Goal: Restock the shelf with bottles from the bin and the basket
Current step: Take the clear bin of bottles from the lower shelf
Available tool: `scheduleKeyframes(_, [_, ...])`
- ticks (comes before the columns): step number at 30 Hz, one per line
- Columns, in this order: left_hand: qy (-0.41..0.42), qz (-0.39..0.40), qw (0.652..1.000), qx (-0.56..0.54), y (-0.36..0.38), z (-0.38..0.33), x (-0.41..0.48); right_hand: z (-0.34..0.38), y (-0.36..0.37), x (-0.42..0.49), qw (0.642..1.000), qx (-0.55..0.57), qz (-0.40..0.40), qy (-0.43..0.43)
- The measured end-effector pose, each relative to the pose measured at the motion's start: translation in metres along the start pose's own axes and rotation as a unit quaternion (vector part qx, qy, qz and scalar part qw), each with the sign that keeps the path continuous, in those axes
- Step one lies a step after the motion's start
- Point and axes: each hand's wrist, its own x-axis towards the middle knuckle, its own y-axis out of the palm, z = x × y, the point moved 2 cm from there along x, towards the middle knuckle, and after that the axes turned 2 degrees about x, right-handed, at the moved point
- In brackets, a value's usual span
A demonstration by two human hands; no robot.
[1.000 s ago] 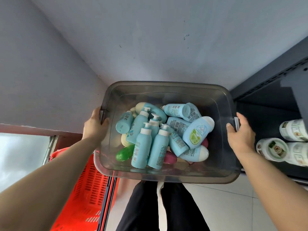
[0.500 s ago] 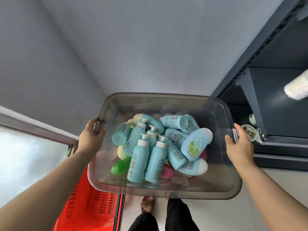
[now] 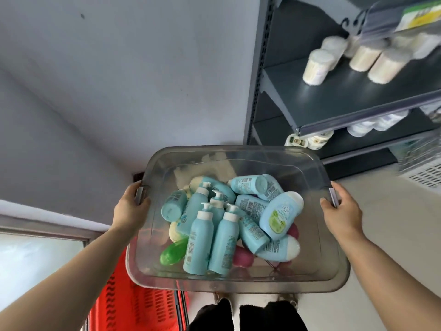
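I carry a clear grey plastic bin (image 3: pixel 238 154) in front of me, off the floor. My left hand (image 3: pixel 130 209) grips its left handle and my right hand (image 3: pixel 341 211) grips its right handle. Inside lie several light blue bottles (image 3: pixel 223 242), some with white pump tops, plus a green bottle (image 3: pixel 173 253) and pink ones (image 3: pixel 243 258) underneath. The dark grey shelf (image 3: pixel 346 101) stands at the upper right, holding several white containers (image 3: pixel 317 66). A red basket (image 3: pixel 133 304) sits on the floor below the bin's left side.
A grey wall fills the left and centre behind the bin. A window or glass panel (image 3: pixel 31 263) lies at the lower left. A white perforated crate (image 3: pixel 422 170) sits at the right edge by the shelf. My dark trouser legs (image 3: pixel 248 316) show below the bin.
The view has swung up and to the right, bringing the shelf boards and their white containers into sight. Both hands keep their hold on the bin, which stays level in front of me.
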Motion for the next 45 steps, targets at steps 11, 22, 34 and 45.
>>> scheduleKeyframes(11, [0.095,0.055,0.994,0.014,0.112,-0.12,-0.095,-0.117,-0.171,-0.002,0.994,0.021,-0.08,0.066])
scheduleKeyframes(22, [0.196,0.127,0.972,0.019,0.244,-0.283,-0.186,-0.224,-0.352,0.032,0.972,0.069,-0.191,0.117])
scheduleKeyframes(34, [0.276,0.207,0.938,0.036,0.384,-0.478,-0.194,-0.283,-0.458,0.118,0.924,0.1,-0.307,0.202])
scheduleKeyframes(45, [0.332,0.24,0.912,0.033,0.496,-0.664,-0.235,-0.341,-0.57,0.208,0.893,0.137,-0.359,0.236])
